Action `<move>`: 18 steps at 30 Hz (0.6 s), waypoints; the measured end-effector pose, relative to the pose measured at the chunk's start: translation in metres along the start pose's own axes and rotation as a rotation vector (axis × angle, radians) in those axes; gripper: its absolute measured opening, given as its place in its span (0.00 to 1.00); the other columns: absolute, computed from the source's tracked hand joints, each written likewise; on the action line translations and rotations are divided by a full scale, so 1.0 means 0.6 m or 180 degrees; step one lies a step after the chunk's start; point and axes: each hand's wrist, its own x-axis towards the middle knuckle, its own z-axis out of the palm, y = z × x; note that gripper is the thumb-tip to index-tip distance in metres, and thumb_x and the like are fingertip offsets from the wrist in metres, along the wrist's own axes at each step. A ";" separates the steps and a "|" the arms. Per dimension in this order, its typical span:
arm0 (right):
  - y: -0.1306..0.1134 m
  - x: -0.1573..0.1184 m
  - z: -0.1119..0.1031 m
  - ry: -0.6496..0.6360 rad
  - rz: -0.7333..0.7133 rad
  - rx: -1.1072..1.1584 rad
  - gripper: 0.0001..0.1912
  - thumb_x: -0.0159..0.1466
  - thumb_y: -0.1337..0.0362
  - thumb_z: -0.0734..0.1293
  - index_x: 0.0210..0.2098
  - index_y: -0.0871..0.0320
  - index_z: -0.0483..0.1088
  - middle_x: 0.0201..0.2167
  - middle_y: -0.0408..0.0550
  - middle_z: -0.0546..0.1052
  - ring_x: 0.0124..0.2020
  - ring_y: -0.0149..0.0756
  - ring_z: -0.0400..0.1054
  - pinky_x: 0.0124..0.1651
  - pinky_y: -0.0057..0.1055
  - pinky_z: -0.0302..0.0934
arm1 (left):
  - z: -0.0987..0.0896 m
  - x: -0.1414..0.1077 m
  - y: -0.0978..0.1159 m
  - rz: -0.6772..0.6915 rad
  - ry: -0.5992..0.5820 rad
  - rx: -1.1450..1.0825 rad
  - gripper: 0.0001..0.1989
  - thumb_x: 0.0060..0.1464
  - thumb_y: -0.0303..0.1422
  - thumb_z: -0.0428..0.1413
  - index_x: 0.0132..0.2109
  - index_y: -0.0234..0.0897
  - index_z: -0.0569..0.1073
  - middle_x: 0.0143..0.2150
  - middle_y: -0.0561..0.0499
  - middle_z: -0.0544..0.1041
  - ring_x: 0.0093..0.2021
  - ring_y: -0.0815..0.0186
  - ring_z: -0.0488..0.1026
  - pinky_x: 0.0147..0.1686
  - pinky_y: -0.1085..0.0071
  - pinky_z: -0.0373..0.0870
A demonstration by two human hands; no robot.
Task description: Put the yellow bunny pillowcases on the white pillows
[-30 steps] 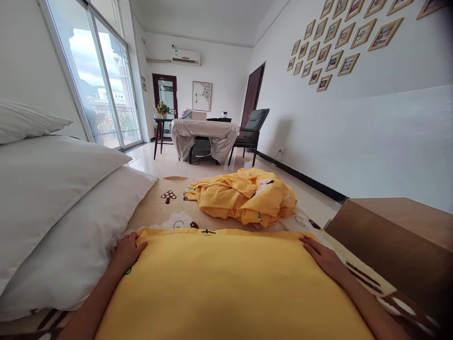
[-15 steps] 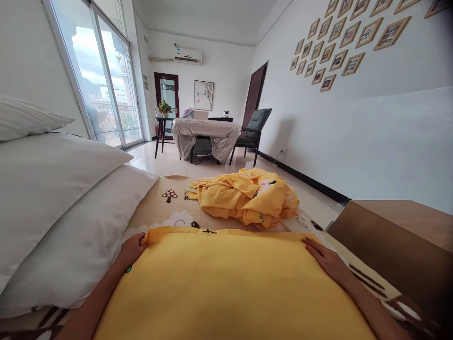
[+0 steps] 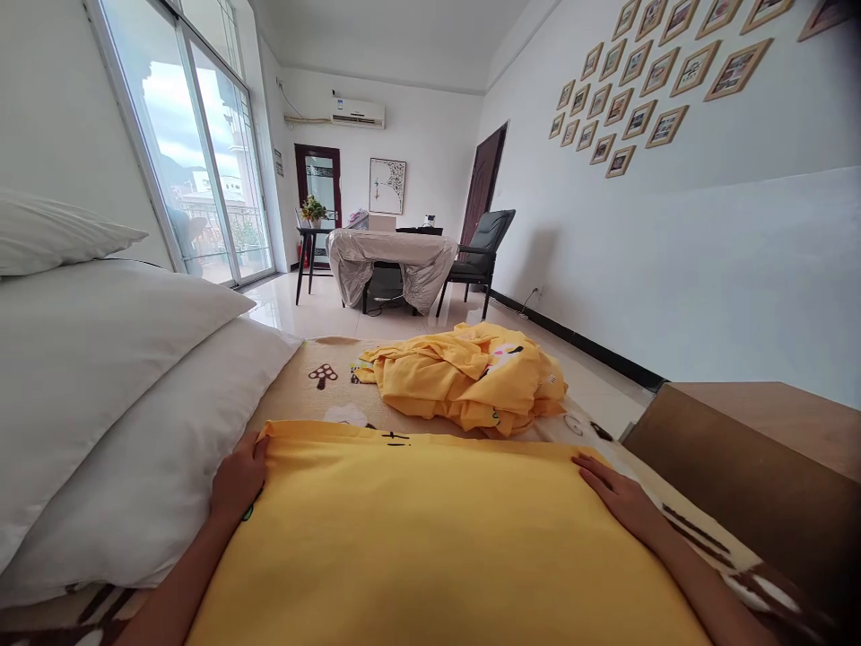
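A yellow pillowcase [image 3: 430, 529] spreads across the front of the bed, with small dark marks near its far edge; whether anything is inside it I cannot tell. At its far left corner my left hand [image 3: 239, 480] is closed, fingers pinching the cloth. My right hand [image 3: 615, 489] rests on the far right corner, its fingers stretched out and lying on the fabric. Just beyond the far edge, a crumpled heap of yellow printed bedding [image 3: 471, 377] sits on the beige patterned bed sheet [image 3: 289, 395].
White pillows [image 3: 202, 431] are stacked along the left, close to my left forearm. A brown wooden board [image 3: 740, 484] borders the bed on the right. Farther off stand a plastic-covered table [image 3: 390, 247] and a black chair [image 3: 484, 251].
My left hand has shifted a little left and drawn the pillowcase corner with it, so the far edge looks tauter. The right hand has hardly moved.
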 end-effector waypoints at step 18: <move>-0.320 0.056 -0.026 -0.1517 -0.1332 -0.0211 0.21 0.57 0.65 0.60 0.49 0.52 0.73 0.50 0.47 0.75 0.51 0.42 0.68 0.53 0.35 0.58 | -0.022 0.000 0.347 0.2111 -0.1849 0.1118 0.14 0.58 0.38 0.54 0.46 0.33 0.71 0.47 0.46 0.73 0.46 0.61 0.71 0.47 0.56 0.68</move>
